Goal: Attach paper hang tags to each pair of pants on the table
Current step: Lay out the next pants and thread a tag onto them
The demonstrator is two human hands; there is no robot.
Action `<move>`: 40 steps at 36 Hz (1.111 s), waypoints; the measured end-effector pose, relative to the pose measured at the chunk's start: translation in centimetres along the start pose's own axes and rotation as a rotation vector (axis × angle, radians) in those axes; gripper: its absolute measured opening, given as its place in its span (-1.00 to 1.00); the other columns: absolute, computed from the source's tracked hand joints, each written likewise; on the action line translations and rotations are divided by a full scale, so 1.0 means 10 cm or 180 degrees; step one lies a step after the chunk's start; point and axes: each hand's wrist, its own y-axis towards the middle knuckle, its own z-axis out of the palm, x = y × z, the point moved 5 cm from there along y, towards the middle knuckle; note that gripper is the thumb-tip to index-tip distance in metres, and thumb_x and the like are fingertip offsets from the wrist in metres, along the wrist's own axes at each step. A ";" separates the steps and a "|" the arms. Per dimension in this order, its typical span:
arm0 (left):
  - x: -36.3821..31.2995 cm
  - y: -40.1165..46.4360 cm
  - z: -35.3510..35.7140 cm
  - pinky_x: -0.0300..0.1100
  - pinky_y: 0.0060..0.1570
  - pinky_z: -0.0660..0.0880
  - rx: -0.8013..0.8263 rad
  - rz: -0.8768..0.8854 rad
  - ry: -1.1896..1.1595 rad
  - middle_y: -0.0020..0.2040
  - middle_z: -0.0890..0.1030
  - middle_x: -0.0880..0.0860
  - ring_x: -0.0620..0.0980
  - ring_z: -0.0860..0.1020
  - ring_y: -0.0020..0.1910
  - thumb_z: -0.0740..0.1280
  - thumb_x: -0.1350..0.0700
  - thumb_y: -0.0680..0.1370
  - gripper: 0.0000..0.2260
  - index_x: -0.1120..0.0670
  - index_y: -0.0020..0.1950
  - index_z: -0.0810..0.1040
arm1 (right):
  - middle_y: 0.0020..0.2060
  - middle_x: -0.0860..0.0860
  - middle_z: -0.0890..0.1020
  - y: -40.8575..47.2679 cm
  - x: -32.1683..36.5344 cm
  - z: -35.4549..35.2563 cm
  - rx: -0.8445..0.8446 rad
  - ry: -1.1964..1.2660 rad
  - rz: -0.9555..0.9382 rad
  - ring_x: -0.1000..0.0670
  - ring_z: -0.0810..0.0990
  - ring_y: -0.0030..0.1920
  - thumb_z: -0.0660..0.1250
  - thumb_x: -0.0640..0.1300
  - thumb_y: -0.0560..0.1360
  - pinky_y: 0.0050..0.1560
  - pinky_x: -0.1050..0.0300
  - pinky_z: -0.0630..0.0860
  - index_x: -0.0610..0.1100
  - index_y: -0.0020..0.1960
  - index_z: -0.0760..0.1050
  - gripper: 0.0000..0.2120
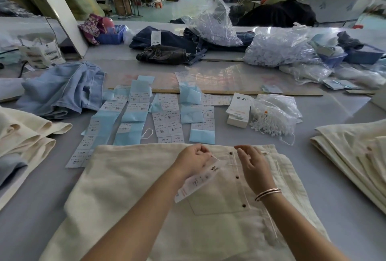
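Paper hang tag (199,179) pinched by left hand (193,159), long axis diagonal over cream pants (129,187); right hand (253,166) relaxed.

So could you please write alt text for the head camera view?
Over cream pants on a grey table, the left hand pinches a paper hang tag; the right hand hovers open beside it. Size sticker strips lie beyond.

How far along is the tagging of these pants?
Done: I cannot tell; no finished, tagged pair clearly shows. In hand: the left hand holds a paper hang tag over the cream pants, the right hand beside it. Left: possibly the folded cream stacks at left and right.
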 end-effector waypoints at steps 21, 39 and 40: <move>-0.42 0.37 0.98 -0.13 0.10 0.47 -0.0139 0.1302 0.2056 0.08 0.56 0.07 0.02 0.49 0.09 0.29 0.07 0.58 -0.82 0.08 0.13 0.60 | -0.45 -0.08 0.58 -0.05 -0.56 -0.44 -0.0492 0.1907 0.1265 0.20 0.42 -0.62 0.35 -0.33 0.48 -0.58 0.44 0.30 -0.18 -0.30 0.57 -0.81; -0.43 0.61 1.05 -0.25 -0.07 0.49 -0.0356 0.1109 0.1245 -0.09 0.70 0.01 -0.07 0.59 -0.13 0.37 0.03 0.53 -0.85 0.06 -0.04 0.70 | -0.64 0.00 0.43 0.13 -0.58 -0.35 0.0153 0.1252 0.2004 0.10 0.27 -0.70 0.38 -0.24 0.46 -0.65 0.35 0.19 -0.22 -0.42 0.52 -0.73; -0.42 0.60 1.05 -0.27 -0.08 0.48 -0.0355 0.1142 0.1156 -0.09 0.70 0.01 -0.10 0.58 -0.15 0.38 0.04 0.52 -0.85 0.07 -0.04 0.70 | -0.64 0.01 0.43 0.14 -0.57 -0.35 0.0180 0.1258 0.2059 0.10 0.26 -0.71 0.37 -0.23 0.46 -0.66 0.36 0.19 -0.23 -0.40 0.52 -0.73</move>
